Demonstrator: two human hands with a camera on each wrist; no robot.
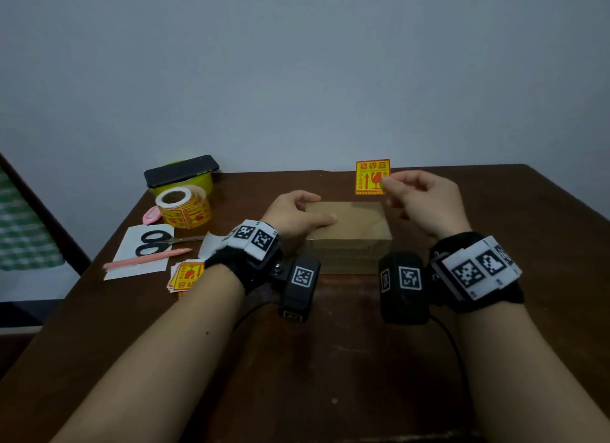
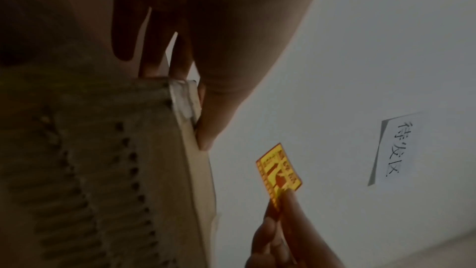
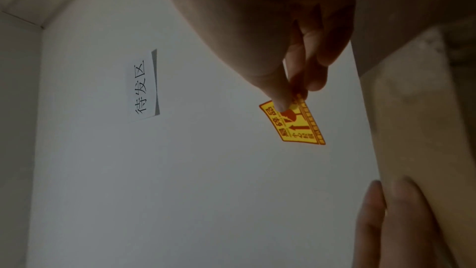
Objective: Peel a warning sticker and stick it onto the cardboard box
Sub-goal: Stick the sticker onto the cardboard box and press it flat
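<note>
A brown cardboard box lies flat on the dark wooden table. My left hand grips its left end, thumb across the top and fingers curled over the far edge. My right hand pinches a yellow and red warning sticker by its lower right corner and holds it upright in the air above the box's far right corner, apart from it. The left wrist view has the box's corrugated side and the sticker. In the right wrist view the thumb overlaps the sticker beside the box.
At the left stand a sticker roll, a phone on a yellow tub, scissors and a pink pencil on white paper, and loose stickers. A handwritten note hangs on the wall.
</note>
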